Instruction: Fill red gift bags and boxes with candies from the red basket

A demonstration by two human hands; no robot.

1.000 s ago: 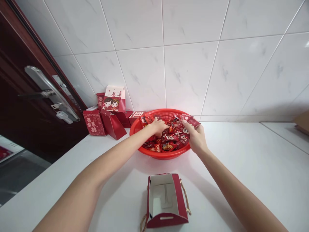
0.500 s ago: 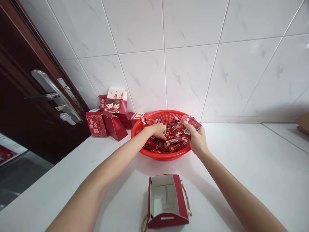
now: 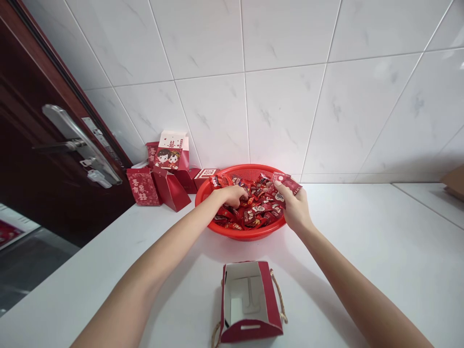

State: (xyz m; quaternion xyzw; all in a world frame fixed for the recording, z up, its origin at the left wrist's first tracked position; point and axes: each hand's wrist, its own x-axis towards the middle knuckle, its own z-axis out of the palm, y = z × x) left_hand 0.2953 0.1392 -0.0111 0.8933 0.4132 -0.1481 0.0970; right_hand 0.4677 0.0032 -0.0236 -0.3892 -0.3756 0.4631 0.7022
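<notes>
A red plastic basket holds many wrapped candies, mostly red. Reaching in among them, my left hand has its fingers curled downward; whatever they pinch is hidden. Over the basket's right rim, my right hand grips a flat red candy packet between thumb and fingers. In front of the basket stands an open dark-red gift box with white inner walls and twisted rope handles. No candy shows inside it.
Several red printed gift boxes are stacked against the tiled wall, left of the basket. A dark wooden door with a metal handle borders the white tabletop on the left. Part of a brown carton shows at far right.
My left hand has shifted slightly left within the basket, and its fingers have loosened a little from a tighter curl. My right hand stays on the packet at the right rim.
</notes>
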